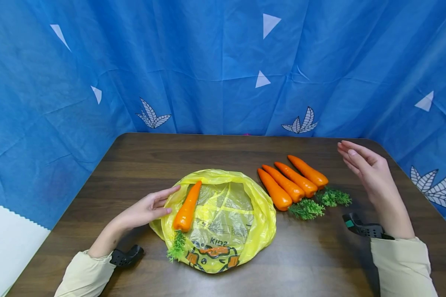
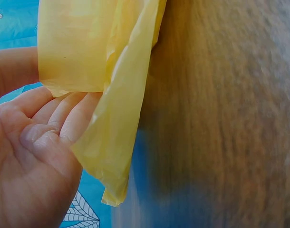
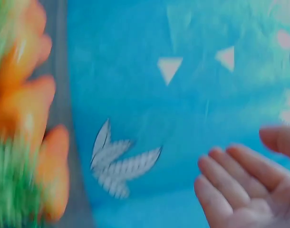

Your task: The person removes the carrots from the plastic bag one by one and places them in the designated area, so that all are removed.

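Note:
A yellow plastic bag [image 1: 262, 229] lies spread on the table with its mouth toward me and a printed cartoon at the front. One orange carrot [image 1: 186, 210] with a green leafy top rests at the left of its mouth. At the bag's left edge my left hand [image 1: 145, 211] touches the plastic, fingers extended and thumb apart; in the left wrist view the plastic [image 2: 78, 52] hides the fingertips. My right hand [image 1: 371, 173] is raised off to the right, fingers straight and holding nothing. Several carrots [image 1: 293, 179] lie side by side between the bag and that hand.
The dark wooden table [image 1: 208, 148] ends at a blue curtain [image 1: 208, 62] behind it. Green carrot leaves [image 1: 308, 209] spread over the wood right of the bag. White material [image 1: 7, 247] shows at the far left. Each wrist wears a black band [image 1: 368, 229].

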### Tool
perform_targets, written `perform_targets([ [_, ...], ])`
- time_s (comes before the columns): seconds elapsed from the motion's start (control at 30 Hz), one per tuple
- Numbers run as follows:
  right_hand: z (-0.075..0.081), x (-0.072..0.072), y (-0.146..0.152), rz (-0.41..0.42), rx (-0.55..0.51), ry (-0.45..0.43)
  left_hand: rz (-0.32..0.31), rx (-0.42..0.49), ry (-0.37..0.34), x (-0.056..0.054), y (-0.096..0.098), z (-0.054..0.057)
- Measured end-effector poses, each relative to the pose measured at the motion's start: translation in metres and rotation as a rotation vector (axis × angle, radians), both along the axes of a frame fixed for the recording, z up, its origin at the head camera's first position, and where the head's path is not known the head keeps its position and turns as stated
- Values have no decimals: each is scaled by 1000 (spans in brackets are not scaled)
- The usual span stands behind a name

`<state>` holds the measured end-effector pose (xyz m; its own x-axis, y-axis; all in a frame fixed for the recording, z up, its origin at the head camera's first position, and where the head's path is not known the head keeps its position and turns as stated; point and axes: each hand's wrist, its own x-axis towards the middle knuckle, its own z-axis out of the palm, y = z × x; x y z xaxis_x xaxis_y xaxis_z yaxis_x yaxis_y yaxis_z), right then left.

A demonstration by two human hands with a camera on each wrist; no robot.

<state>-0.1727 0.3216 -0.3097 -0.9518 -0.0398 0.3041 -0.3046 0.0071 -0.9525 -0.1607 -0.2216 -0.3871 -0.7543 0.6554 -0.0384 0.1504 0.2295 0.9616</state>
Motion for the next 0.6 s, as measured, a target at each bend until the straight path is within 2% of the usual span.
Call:
perform_targets([
  [0.07, 9, 7, -14, -78, -5, -2, -7, 2, 6, 0, 1, 0],
  [0.17, 22, 18, -36, -123, -45, 11, -19, 10, 21, 0, 2, 0],
  [0.37, 37, 36, -80, -98, -67, 80, -39, 22, 24, -3, 4, -1],
  [0.47, 36, 37, -106, -86, -10, 112, -32, 18, 15, -3, 5, -1],
  [0.6, 21, 29, -142, -42, 63, 107, -9, 17, -1, -2, 6, -2],
])
